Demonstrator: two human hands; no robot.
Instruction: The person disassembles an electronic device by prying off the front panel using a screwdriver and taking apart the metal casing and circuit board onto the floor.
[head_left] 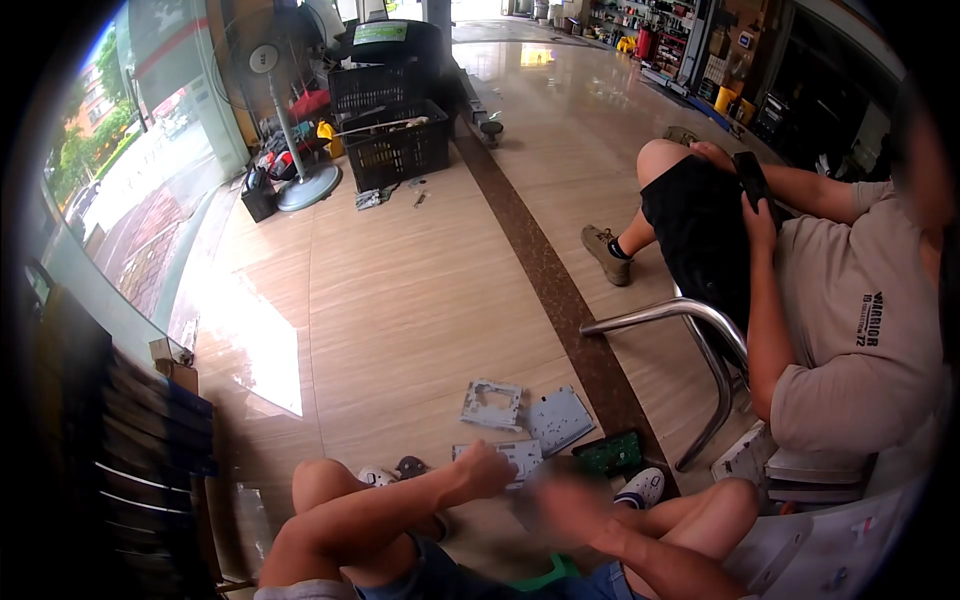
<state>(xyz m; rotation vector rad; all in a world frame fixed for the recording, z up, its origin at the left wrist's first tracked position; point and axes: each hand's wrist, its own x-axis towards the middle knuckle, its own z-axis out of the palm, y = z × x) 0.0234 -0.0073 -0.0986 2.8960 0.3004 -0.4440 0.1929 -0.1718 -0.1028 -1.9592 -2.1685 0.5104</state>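
Working beside flat grey metal plates — left hand curled, right hand blurred, can't tell either grip — next move likely needs steadiness.

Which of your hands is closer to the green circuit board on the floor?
Right. My right hand, though blurred, is just on the near side of the green circuit board; my left hand is farther off, to its left.

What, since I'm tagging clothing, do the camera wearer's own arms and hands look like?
The left hand and left forearm look bare, with a greyish sleeve edge at the picture's bottom. The right hand is blurred; the right forearm looks bare.
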